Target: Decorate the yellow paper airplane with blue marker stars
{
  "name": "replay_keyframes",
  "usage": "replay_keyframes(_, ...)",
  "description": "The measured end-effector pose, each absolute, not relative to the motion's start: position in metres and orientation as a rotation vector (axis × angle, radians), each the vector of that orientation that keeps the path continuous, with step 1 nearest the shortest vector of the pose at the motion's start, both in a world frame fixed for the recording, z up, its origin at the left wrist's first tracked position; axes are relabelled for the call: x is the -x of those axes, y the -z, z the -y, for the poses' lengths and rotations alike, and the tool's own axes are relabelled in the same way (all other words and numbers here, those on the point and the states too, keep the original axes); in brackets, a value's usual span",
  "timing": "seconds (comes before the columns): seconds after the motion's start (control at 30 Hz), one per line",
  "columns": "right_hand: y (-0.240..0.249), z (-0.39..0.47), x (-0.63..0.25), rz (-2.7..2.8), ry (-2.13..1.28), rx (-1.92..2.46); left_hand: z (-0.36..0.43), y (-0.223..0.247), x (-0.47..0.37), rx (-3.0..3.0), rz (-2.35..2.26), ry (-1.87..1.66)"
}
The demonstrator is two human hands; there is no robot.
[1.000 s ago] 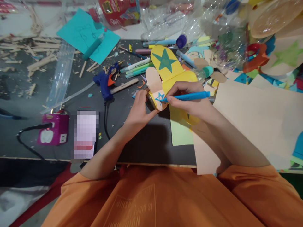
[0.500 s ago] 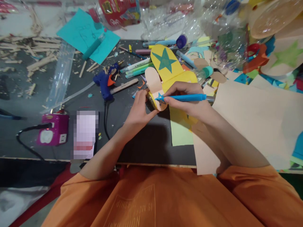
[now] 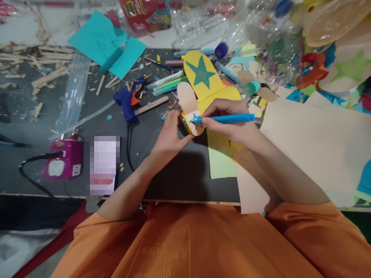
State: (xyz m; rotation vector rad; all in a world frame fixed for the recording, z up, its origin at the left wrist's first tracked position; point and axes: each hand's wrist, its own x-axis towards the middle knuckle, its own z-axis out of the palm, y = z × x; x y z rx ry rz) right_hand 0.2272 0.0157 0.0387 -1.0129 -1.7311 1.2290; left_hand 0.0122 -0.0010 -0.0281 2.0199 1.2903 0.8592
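Note:
My right hand (image 3: 228, 116) grips a blue marker (image 3: 232, 118) in a writing hold, its tip on a small star outline (image 3: 194, 120) on pale paper. That pale rounded cutout (image 3: 188, 96) is folded, with one flap standing up. My left hand (image 3: 171, 131) pinches the lower part of the cutout from the left, thumb below and fingers above. Under it sits something darker with a yellow edge, mostly hidden. Behind lies a yellow folded paper piece (image 3: 213, 92) bearing a green star (image 3: 203, 72). Beneath my right hand is a pale green sheet (image 3: 222, 162).
Left are a blue glue gun (image 3: 127, 102), a purple power adapter (image 3: 65, 160) and a phone (image 3: 104, 166). Markers (image 3: 168, 83) and wood sticks (image 3: 52, 65) lie further back. Plastic bottles (image 3: 199, 27) fill the rear, and large beige paper (image 3: 307, 143) covers the right.
The marker has shifted very slightly at the star, and more blue line shows there. Both hands stay nearly in place; the whole view has moved a little.

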Motion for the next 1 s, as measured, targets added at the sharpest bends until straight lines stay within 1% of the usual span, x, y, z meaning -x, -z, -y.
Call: replay_keyframes(1.0, -0.0379, -0.0159, -0.2286, 1.728, -1.191, 1.002, 0.0009, 0.0300, -0.0119, -2.032, -1.287, -0.849)
